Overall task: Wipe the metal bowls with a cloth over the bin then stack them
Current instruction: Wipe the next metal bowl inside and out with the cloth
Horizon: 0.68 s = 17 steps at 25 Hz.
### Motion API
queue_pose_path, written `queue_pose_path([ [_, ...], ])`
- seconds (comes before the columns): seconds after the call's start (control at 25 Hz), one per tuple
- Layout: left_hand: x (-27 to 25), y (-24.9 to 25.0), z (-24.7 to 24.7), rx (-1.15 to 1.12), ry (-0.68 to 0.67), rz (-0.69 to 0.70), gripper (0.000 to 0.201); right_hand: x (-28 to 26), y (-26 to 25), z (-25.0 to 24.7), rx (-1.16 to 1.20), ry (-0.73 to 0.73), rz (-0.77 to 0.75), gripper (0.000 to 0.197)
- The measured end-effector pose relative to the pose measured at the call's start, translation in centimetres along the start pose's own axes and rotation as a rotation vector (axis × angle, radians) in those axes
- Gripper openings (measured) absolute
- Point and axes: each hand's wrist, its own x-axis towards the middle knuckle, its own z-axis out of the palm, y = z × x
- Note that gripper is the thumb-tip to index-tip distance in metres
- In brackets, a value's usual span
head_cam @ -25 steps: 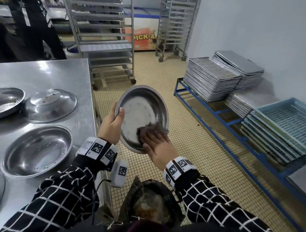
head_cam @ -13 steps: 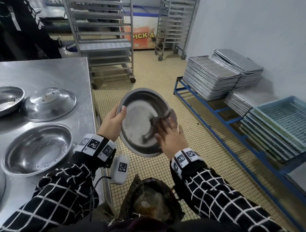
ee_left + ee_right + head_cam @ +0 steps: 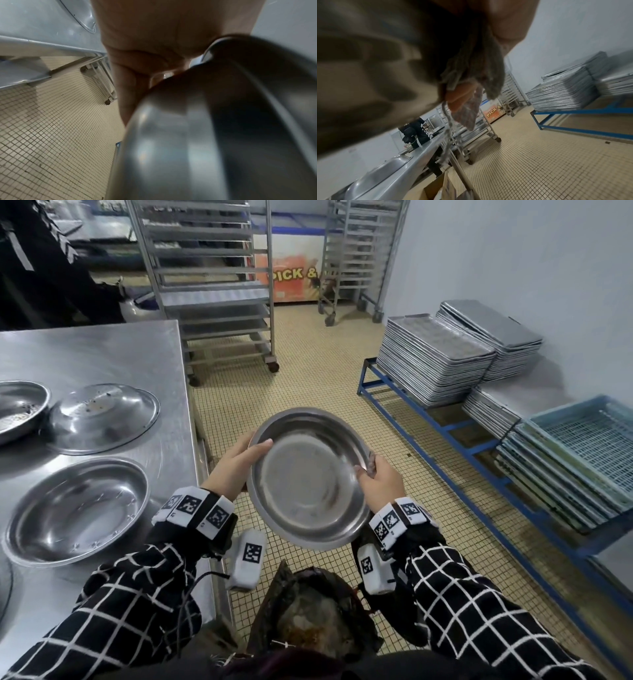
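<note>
I hold a round metal bowl (image 3: 308,484) in both hands above the black-lined bin (image 3: 308,618), its hollow facing up at me. My left hand (image 3: 236,470) grips the left rim, thumb over the edge. My right hand (image 3: 380,477) grips the right rim with its thumb inside, and the fingers press a grey-brown cloth (image 3: 474,65) against the bowl's outer side (image 3: 359,60). In the head view the cloth is almost wholly hidden behind the bowl. The left wrist view shows the bowl's underside (image 3: 205,135) beneath the palm (image 3: 154,40).
On the steel table (image 3: 102,354) to my left lie an upright bowl (image 3: 78,508), an upturned bowl (image 3: 102,416) and another bowl (image 3: 17,409). To the right, stacked trays (image 3: 435,361) and blue crates (image 3: 589,446) sit on a blue frame. Wheeled racks (image 3: 212,285) stand behind, and a person (image 3: 44,268) is at the back left.
My right hand has left the inside of the bowl, where it was wiping, and taken the right rim with the cloth behind it. The bowl has tipped flatter.
</note>
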Motion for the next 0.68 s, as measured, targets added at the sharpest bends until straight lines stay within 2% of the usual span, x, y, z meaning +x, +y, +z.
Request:
queue_pose_path([
  [0.12, -0.5, -0.2, 0.8, 0.037, 0.054, 0.118, 0.067, -0.1, -0.5, 0.7, 0.151, 0.172, 0.063, 0.01],
  [0.2, -1.1, -0.3, 2.0, 0.085, 0.072, 0.176, 0.071, -0.4, -1.4, 1.2, 0.231, 0.2, 0.082, 0.012],
  [0.36, -0.8, -0.3, 2.4, 0.08, 0.241, 0.12, 0.055, -1.1, -2.4, 1.6, 0.267, 0.067, 0.038, 0.023],
  [0.44, 0.1, -0.8, 1.1, 0.064, 0.325, 0.082, 0.059, -1.3, -2.2, 1.4, 0.169, 0.008, 0.03, 0.032],
  [0.52, 0.6, -1.3, 0.0, 0.092, 0.353, 0.061, 0.066, -1.7, -2.1, 1.3, 0.065, 0.01, 0.004, 0.034],
  [0.6, 0.7, -1.9, -0.3, 0.14, 0.356, 0.053, 0.067, -2.6, -2.8, 1.7, 0.01, -0.012, -0.107, 0.034],
  [0.68, 0.7, -2.0, 0.1, 0.165, 0.337, 0.048, 0.054, -4.3, -3.7, 3.2, -0.043, -0.155, -0.313, 0.039],
])
